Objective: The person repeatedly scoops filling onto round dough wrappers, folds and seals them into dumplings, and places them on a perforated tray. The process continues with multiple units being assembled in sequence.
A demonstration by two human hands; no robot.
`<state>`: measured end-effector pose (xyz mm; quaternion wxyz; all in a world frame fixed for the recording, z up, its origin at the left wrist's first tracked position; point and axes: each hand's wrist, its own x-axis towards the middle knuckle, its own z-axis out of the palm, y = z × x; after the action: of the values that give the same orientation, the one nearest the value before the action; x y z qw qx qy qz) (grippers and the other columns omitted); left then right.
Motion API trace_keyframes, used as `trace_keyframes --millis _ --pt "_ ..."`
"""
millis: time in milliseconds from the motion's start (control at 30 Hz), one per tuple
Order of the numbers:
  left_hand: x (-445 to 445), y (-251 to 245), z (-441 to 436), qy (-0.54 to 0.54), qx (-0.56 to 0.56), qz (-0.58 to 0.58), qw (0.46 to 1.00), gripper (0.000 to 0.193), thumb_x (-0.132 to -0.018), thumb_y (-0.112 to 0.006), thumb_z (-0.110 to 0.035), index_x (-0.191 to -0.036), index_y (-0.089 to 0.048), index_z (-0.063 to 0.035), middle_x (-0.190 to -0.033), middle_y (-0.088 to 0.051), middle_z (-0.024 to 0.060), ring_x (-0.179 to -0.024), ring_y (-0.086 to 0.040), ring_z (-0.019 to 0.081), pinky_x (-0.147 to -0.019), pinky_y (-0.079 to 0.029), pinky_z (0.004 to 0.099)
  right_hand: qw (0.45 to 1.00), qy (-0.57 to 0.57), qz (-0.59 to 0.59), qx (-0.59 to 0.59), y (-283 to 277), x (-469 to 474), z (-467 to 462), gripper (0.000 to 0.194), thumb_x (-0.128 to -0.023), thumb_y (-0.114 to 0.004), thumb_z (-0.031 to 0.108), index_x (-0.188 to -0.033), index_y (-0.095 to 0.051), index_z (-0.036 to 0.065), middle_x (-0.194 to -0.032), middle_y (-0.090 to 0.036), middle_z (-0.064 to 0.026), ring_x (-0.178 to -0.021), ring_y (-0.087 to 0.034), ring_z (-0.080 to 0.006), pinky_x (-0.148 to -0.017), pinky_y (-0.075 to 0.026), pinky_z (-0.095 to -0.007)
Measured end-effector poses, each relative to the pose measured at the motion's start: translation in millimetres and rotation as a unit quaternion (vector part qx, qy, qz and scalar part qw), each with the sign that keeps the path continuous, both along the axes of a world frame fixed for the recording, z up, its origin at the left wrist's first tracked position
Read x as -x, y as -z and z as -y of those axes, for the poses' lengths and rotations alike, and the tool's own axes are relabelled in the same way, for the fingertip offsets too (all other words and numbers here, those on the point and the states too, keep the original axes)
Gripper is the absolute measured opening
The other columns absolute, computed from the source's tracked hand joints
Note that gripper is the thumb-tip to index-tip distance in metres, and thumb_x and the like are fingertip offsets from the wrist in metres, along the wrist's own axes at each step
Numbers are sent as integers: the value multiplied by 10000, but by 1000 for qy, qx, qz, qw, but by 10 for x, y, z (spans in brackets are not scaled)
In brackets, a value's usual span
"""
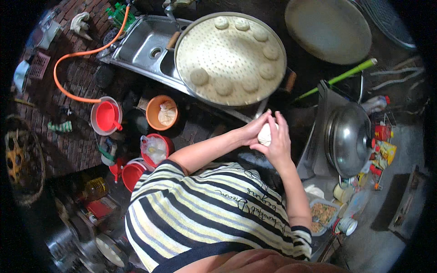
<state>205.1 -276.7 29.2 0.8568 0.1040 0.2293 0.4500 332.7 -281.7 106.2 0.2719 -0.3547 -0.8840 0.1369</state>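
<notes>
A white dough bun (pixel 264 134) is held between both palms, partly hidden by the fingers. My left hand (pixel 252 131) cups its left side, and my right hand (pixel 277 140) covers its right side with the thumb below it. Beyond the hands lies a large round steamer tray (pixel 222 58) with many small holes and wooden side handles. Several pleated buns, among them a bun at its lower left (pixel 199 76), stand around the rim of the tray.
A steel sink (pixel 141 41) adjoins the tray at left. Dough sits in an orange bucket (pixel 150 114). At right stand a lidded wok (pixel 351 140) and a plastic container of chopped filling (pixel 322 213) with a utensil in it. A green pole (pixel 351 72) leans behind the wok.
</notes>
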Motion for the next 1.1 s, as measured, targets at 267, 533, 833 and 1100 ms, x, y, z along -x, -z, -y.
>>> trace_keyframes --millis 267,533,833,1100 --pt "2295 -85 -844 -296 46 -200 933 538 -959 -409 -397 -1368 -292 -69 -1344 -418 174 -1197 -438 290 -974 -400 435 963 -94 -101 231 752 1918 -1859 536 -686 -765 213 -1154 -569 40 -1138 -567 -145 -1075 -547 -299 -901 -449 -385" --pt "2911 78 -1563 -148 -335 -608 705 456 -784 -654 -97 -1201 -486 -24 -1220 -535 131 -1178 -491 269 -998 -401 394 955 -74 -126 260 1048 1993 -2384 680 -648 -788 184 -1261 -515 77 -1324 -452 -124 -1200 -458 -289 -1015 -375 -379" --pt "2660 318 -2132 259 -570 -677 387 399 -695 -715 -213 -1072 -619 -124 -1172 -554 124 -1066 -542 340 -873 -468 428 915 234 -145 294 920 715 -1638 500 -733 -708 44 -1210 -559 53 -1278 -495 -119 -1141 -499 -239 -955 -418 -328" --pt "3676 45 -2573 -3 -262 -867 423 478 -729 -707 -327 -1060 -601 1 -969 -591 233 -906 -618 349 -810 -508 416 846 288 -272 357 1041 456 -1098 297 -832 -613 -10 -1128 -585 -20 -1201 -529 -77 -886 -541 -88 -755 -452 -218"
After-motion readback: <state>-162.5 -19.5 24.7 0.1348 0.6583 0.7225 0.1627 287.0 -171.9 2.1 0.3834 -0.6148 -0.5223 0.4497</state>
